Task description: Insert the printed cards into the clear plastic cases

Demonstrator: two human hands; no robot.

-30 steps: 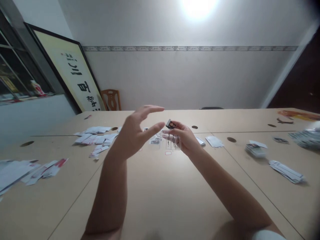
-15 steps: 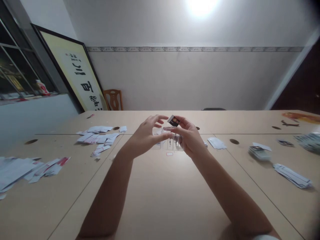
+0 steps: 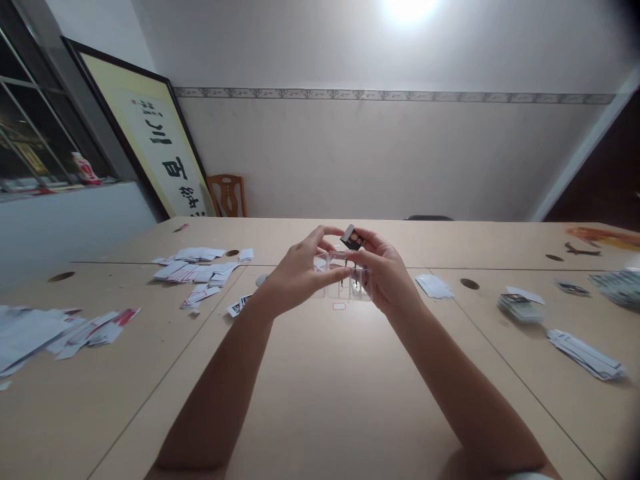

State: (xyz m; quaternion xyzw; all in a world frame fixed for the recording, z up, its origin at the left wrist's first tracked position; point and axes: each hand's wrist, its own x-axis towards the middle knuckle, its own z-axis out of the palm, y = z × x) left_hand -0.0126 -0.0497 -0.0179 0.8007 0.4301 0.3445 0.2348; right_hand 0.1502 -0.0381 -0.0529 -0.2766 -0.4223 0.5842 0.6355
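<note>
Both my hands meet above the middle of the tan table (image 3: 320, 400). My right hand (image 3: 383, 277) pinches a small dark card (image 3: 351, 237) at its fingertips and also holds a clear plastic sleeve (image 3: 347, 283) that hangs below. My left hand (image 3: 300, 273) has its fingers curled onto the left edge of the same clear sleeve, its thumb near the small card.
Loose white and red paper slips (image 3: 197, 275) lie scattered at the left, more slips (image 3: 75, 333) near the left edge. Card stacks (image 3: 520, 308) and paper bundles (image 3: 585, 347) sit at the right. A framed calligraphy panel (image 3: 155, 147) and a wooden chair (image 3: 227, 195) stand behind.
My left hand came in from an open, raised pose and closed onto the clear sleeve beside my right hand. The small dark card stayed pinched in my right hand.
</note>
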